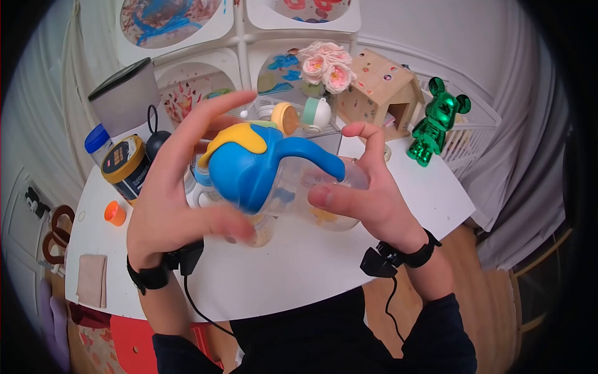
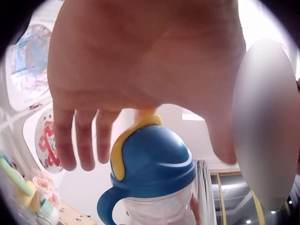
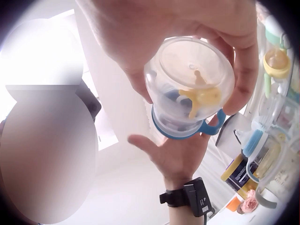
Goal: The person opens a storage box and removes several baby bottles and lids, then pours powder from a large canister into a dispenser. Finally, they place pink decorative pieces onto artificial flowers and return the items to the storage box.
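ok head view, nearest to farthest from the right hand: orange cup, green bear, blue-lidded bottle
1. Blue-lidded bottle, held in the right hand
2. Green bear, off to the right
3. Orange cup, over on the left

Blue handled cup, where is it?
In the head view's middle, the cup is above the table, in the right hand, with the left hand beside it.

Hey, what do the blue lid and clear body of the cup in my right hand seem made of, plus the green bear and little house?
Blue lid: probably plastic, smooth with soft sheen. Clear body: likely plastic, see-through and glossy. Green bear: mirror-like metallic finish, perhaps coated plastic or metal. Little house: apparently wood, pale tan and matte.
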`<state>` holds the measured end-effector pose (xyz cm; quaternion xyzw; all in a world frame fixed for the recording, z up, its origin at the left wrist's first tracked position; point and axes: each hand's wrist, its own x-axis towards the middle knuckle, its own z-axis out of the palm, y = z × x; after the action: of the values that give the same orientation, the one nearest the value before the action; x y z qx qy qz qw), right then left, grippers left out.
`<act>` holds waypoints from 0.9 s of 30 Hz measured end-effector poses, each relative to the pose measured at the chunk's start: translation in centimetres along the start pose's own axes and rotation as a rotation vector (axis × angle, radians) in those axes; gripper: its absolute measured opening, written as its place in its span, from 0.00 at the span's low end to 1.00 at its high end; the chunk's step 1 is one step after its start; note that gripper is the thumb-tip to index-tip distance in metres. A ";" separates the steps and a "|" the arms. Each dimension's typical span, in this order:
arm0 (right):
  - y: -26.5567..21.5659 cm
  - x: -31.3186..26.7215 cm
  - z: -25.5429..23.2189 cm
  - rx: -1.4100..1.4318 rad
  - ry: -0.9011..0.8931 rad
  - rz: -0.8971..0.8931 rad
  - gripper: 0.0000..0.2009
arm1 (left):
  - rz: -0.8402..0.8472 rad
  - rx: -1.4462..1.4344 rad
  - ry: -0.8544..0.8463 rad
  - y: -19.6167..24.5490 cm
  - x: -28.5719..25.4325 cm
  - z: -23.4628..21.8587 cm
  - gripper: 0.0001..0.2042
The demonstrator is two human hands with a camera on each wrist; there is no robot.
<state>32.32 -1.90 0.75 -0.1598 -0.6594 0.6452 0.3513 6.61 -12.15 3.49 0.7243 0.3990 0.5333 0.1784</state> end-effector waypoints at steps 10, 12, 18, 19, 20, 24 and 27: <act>2.5 -0.1 -1.8 0.434 -0.098 0.025 0.24 | -0.006 0.055 -0.049 -1.7 0.3 -1.6 0.34; 2.5 0.1 -1.7 0.434 -0.048 0.059 0.21 | 0.136 0.135 -0.111 -2.8 0.3 -2.0 0.35; 3.1 0.4 -0.7 0.358 0.086 0.021 0.21 | 0.071 -0.091 0.021 -1.0 0.1 -0.6 0.29; 2.6 0.1 0.0 0.298 0.133 0.002 0.21 | -0.012 -0.088 0.060 -0.6 0.0 -0.7 0.27; 2.4 0.0 0.4 0.238 0.180 -0.017 0.21 | -0.170 -0.038 0.091 -0.7 -0.3 -1.4 0.26; 4.8 0.9 0.0 -0.039 0.203 -0.301 0.22 | -0.486 -0.008 0.033 0.0 0.0 -0.4 0.21; 4.4 0.4 0.5 -0.098 0.201 -0.392 0.20 | -0.304 -0.099 -0.005 -1.0 -0.3 -0.7 0.23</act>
<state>30.65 -1.45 -3.29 -0.1089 -0.6701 0.5127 0.5255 5.54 -11.89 2.92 0.6470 0.4771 0.5174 0.2935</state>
